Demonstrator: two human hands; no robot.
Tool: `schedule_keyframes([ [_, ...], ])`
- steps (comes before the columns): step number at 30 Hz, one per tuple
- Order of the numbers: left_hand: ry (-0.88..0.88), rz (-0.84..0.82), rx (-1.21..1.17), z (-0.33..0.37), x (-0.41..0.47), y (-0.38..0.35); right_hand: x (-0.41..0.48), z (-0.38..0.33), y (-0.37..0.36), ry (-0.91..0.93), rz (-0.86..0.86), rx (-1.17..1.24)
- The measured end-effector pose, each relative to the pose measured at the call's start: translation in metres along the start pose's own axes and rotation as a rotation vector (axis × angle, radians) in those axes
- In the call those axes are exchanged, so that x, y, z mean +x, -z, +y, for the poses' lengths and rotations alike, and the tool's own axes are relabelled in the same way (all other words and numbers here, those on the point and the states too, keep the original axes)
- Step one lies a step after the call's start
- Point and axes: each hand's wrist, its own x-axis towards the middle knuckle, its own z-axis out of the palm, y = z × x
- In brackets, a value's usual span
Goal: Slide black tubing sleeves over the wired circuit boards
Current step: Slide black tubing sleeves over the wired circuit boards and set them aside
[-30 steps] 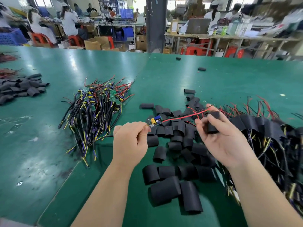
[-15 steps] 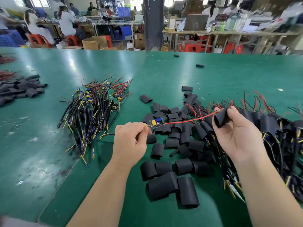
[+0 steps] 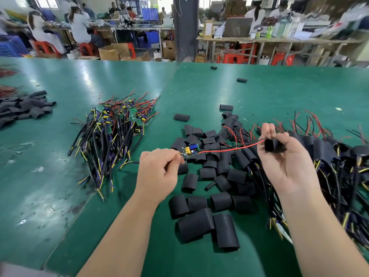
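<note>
Since a moment ago your right hand [image 3: 287,160] has lifted and turned palm-up, carrying its sleeve [image 3: 269,145] further right, so the red wire [image 3: 225,149] is now drawn nearly straight.

The green table [image 3: 279,92] fills the view. To the far left lies a heap of bare wired boards [image 3: 111,132], waiting their turn; on the right is a dark heap of sleeved boards [image 3: 343,166], probably the finished ones. Between them, just under your hands, loose black sleeves [image 3: 209,172] are scattered within easy reach.

Your left hand [image 3: 159,172] pinches the near end of one small circuit board [image 3: 189,150] between thumb and forefinger, closed firmly, holding it just above the loose sleeves. That keeps the board steady while its red and black wires stretch to the right.

Your right hand is closed loosely round one sleeve, its open mouth facing the wire tips. The wires seem to reach just into that mouth, though I cannot tell for certain. The board itself lies well to the left of the sleeve, not yet covered.
</note>
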Motion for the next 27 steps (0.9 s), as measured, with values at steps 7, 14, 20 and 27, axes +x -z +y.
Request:
schedule_keyframes([
  [7,-0.005,-0.004,0.002,0.001,0.0,0.0,-0.006,0.007,-0.006,-0.104,-0.01,0.074],
  [14,-0.026,0.019,0.067,-0.002,0.001,-0.002,-0.014,0.011,-0.009,-0.104,-0.085,0.009],
  [20,-0.081,0.041,0.112,0.008,-0.001,-0.005,-0.014,0.026,-0.006,-0.089,-0.036,-0.334],
  [27,-0.071,0.074,0.121,0.017,-0.002,-0.006,-0.023,0.052,-0.003,-0.276,-0.051,-0.538],
])
